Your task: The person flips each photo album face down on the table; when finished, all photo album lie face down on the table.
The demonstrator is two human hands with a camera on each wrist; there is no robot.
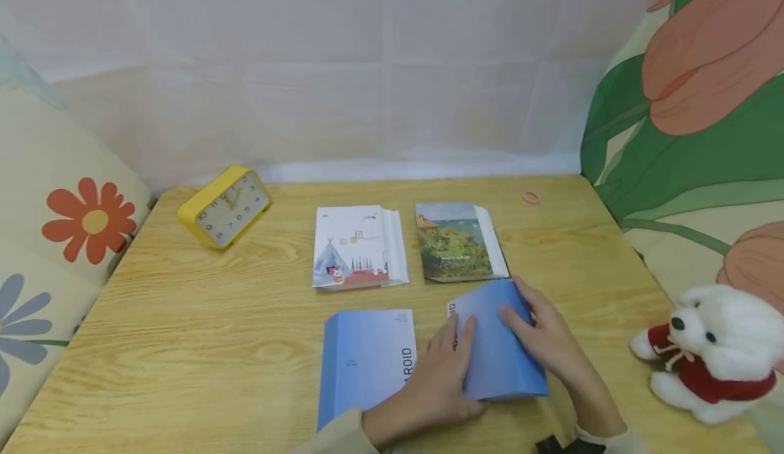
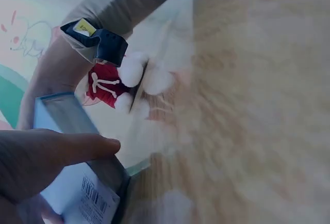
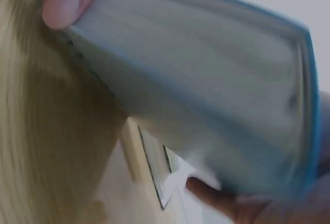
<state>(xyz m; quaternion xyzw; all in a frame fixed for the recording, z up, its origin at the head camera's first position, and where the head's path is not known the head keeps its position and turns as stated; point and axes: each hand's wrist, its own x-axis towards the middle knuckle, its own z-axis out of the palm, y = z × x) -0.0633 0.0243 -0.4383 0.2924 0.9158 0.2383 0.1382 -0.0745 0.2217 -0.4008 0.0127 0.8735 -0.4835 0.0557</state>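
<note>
Both hands hold a blue photo album [image 1: 490, 345] at the front right, slightly tilted above the table. My left hand [image 1: 431, 379] grips its left and near side, fingers over the cover. In the left wrist view the thumb lies across the album's page end, beside a barcode label [image 2: 94, 199]. My right hand [image 1: 554, 342] grips the album's right side, thumb on the cover. The right wrist view shows the pages [image 3: 196, 43] from the end. A second blue album [image 1: 364, 365] lies to the left, partly covered by my left forearm.
Farther back lie a white album with a tent picture [image 1: 350, 246] and an album with a garden painting [image 1: 454, 243]. A yellow clock [image 1: 225, 207] stands at the back left. A pink ring [image 1: 531, 197] lies back right, and a white plush dog [image 1: 713, 352] sits at the right.
</note>
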